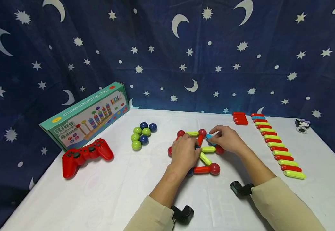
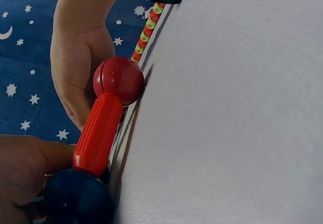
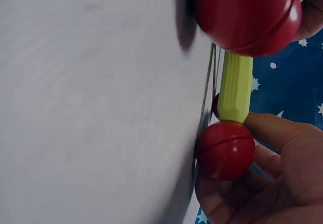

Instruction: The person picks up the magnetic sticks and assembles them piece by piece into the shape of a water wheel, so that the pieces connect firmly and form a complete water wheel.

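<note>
A flat frame of ribbed rods and balls lies on the white table (image 1: 138, 199). My left hand (image 1: 183, 152) bends over its middle, thumb and fingers about a dark blue ball (image 1: 197, 147) mostly hidden beneath them. My right hand (image 1: 228, 138) pinches a light blue rod (image 1: 209, 136) between the red ball (image 1: 202, 132) at the back and the red ball (image 1: 219, 149) on the right; whether both ends are seated cannot be told. A red rod (image 2: 98, 133) joins the nearest red ball (image 2: 121, 80) to another dark blue ball (image 2: 78, 199). Yellow-green rods (image 3: 236, 88) link other balls.
Loose green balls (image 1: 136, 145) and dark blue balls (image 1: 153, 127) lie left of the frame. A red game controller (image 1: 87, 155) and a game box (image 1: 89, 112) stand farther left. Rods (image 1: 282, 153) line the right side, with red rods (image 1: 240, 118) and a small figurine (image 1: 302, 125) behind.
</note>
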